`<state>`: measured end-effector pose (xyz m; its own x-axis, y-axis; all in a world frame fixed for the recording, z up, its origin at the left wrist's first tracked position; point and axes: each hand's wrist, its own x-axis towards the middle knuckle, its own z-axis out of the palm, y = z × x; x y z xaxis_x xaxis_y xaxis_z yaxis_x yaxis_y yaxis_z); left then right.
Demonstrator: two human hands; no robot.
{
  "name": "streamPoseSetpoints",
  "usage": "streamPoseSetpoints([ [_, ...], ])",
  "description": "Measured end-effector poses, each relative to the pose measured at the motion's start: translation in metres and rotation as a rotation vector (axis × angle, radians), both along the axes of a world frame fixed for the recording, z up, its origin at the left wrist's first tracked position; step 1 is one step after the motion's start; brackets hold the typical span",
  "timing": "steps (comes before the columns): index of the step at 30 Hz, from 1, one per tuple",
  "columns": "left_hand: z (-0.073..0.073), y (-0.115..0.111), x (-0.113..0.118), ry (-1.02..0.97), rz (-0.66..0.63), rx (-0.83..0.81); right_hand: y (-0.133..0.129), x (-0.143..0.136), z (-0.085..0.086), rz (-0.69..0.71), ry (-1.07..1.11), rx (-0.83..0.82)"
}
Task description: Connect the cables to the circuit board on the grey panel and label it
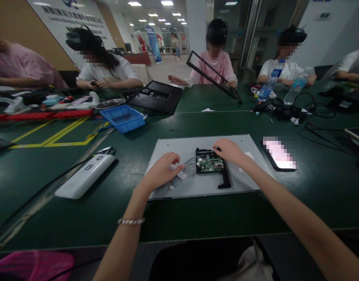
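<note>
A grey flat panel [202, 142] lies on the green table in front of me. On its middle sits a black plastic bracket [225, 180] framing a green circuit board [209, 165]. Thin grey cables [191, 161] with a piece of white tape [182, 175] run from the board's left side. My left hand [161, 169] is curled around these cables, thumb and forefinger close together. At the bracket's upper right edge, my right hand [229, 150] has its fingertips pinched together and touching there; what they grip is too small to make out.
A phone [279, 153] lies right of the panel, a white power bank [87, 175] to the left. Beyond are a blue basket [122, 118], a black laptop-like shell [158, 96] and bottles [296, 88]. Across the table, a person holds a black frame [210, 78].
</note>
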<state>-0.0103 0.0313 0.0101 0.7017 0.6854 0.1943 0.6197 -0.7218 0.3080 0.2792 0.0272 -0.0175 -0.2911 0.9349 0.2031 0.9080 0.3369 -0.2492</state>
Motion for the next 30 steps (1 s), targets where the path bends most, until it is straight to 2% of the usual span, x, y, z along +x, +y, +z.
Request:
streamPoseSetpoints([
  [6,-0.001,0.000,-0.001,-0.020,0.001,0.007,0.002,-0.003,0.001,-0.085,0.024,0.028],
  [12,0.003,-0.003,0.000,-0.018,-0.027,-0.009,-0.020,0.029,0.014,-0.146,-0.022,0.142],
  [14,0.005,-0.005,0.001,-0.013,-0.050,-0.018,-0.029,0.042,0.011,-0.154,-0.067,0.131],
  [17,0.006,-0.008,0.004,-0.007,-0.078,-0.041,-0.038,0.057,-0.004,-0.141,-0.094,0.079],
  [22,0.005,-0.010,0.007,0.031,-0.083,-0.069,-0.042,0.067,-0.026,-0.144,0.050,-0.004],
  [26,0.013,-0.016,0.012,0.083,-0.085,-0.048,-0.050,0.073,-0.024,-0.196,0.200,-0.023],
  [30,0.020,-0.032,0.017,0.200,-0.068,0.037,-0.059,0.078,-0.019,-0.230,0.267,-0.128],
])
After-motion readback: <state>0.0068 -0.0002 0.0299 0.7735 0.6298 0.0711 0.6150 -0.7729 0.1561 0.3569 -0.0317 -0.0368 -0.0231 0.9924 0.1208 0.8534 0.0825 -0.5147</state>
